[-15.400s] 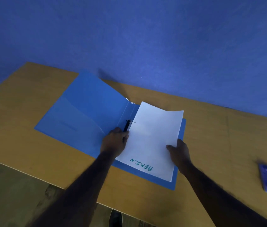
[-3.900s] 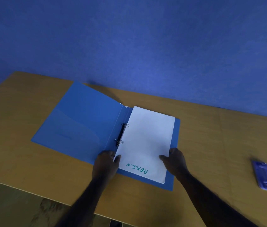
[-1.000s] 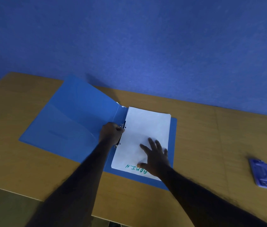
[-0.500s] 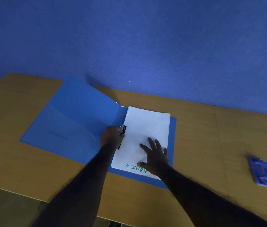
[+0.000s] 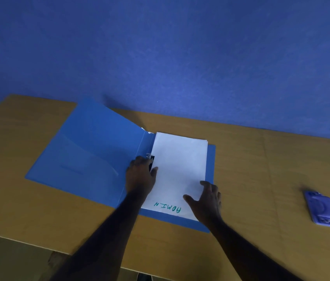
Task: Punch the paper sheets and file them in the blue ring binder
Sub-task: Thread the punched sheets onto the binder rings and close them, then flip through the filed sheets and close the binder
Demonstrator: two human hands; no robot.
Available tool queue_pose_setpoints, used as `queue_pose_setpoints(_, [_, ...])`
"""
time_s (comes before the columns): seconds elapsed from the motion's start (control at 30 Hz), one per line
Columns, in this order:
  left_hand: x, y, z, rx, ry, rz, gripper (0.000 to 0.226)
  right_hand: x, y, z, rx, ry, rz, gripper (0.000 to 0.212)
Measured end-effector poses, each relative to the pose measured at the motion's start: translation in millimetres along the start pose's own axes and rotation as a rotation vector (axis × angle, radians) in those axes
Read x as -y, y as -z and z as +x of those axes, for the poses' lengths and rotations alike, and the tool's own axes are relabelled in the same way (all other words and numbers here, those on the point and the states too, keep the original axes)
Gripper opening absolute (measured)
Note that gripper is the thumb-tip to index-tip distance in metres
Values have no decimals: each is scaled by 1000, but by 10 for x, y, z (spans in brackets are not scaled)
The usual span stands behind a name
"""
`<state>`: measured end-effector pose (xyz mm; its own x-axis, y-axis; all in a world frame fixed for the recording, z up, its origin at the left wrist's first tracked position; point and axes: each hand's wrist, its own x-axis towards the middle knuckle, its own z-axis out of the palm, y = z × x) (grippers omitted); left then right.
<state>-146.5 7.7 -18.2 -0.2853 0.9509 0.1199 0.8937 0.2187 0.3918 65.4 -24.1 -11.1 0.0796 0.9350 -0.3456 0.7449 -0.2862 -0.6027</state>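
The left hand (image 5: 140, 176) rests curled over the ring mechanism (image 5: 150, 157) at the spine of the blue ring binder (image 5: 91, 151), thumb on the paper sheets (image 5: 177, 165), gripping nothing I can make out. The right hand (image 5: 206, 201) is spread, fingers apart, at the stack's near right corner. The binder lies open on the wooden table (image 5: 261, 169), a purple hole punch (image 5: 321, 207) well to the right
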Motion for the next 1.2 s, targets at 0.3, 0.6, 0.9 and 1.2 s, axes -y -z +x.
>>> queue_pose_setpoints(0.3, [-453,-457,-909,307,-365,-52,80,-134,194,90,86,-232,427,44])
queue_pose_setpoints(0.6, [-400,-606,-949,253,-346,-85,66,-227,256,15,55,-242,561,33])
queue_pose_setpoints(0.9, [-308,-644,-1020,271,-422,-53,95,-246,234,-35,46,-216,596,40])
queue_pose_setpoints(1.2, [-352,-583,-1057,346,-473,46,114,-230,180,-25,12,-244,701,41])
